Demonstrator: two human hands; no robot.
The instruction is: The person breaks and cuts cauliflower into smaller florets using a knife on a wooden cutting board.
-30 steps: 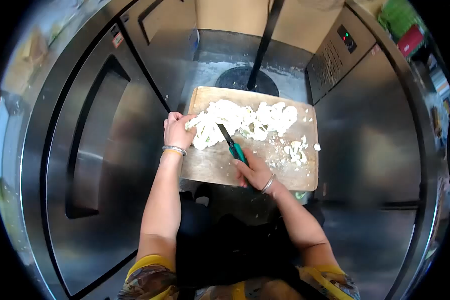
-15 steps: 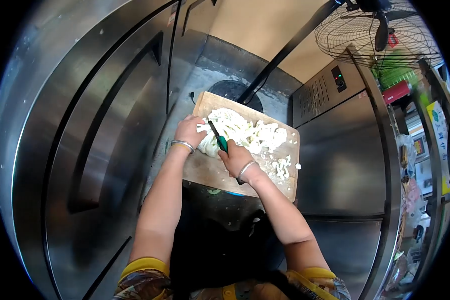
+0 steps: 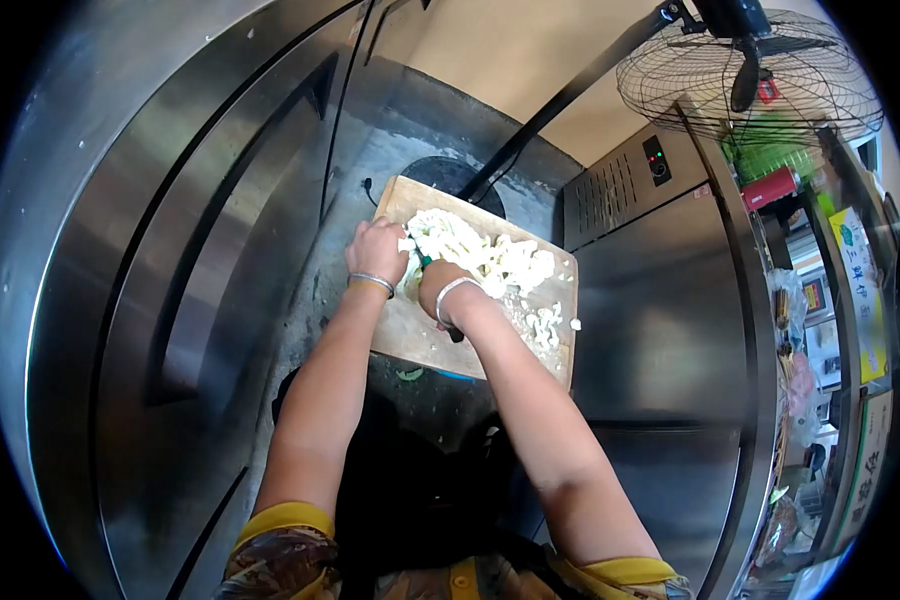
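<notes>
White cauliflower pieces lie heaped on a wooden cutting board. At the heap's left side, the fingers of my left hand are closed on a cauliflower piece. My right hand is wrapped around a green-handled knife close beside it. Only a bit of green shows ahead of the fingers, and a dark end sticks out below the palm. The blade is mostly hidden between the hands. Smaller cauliflower crumbs are scattered on the board's right part.
Stainless steel cabinets stand close on the left and right. Behind the board, a fan's pole rises from a round black base. The caged fan hangs at upper right, near cluttered shelves.
My right hand has moved left and closer to my left hand, with the knife turned so its blade is now mostly hidden. The whole view has shifted slightly.
</notes>
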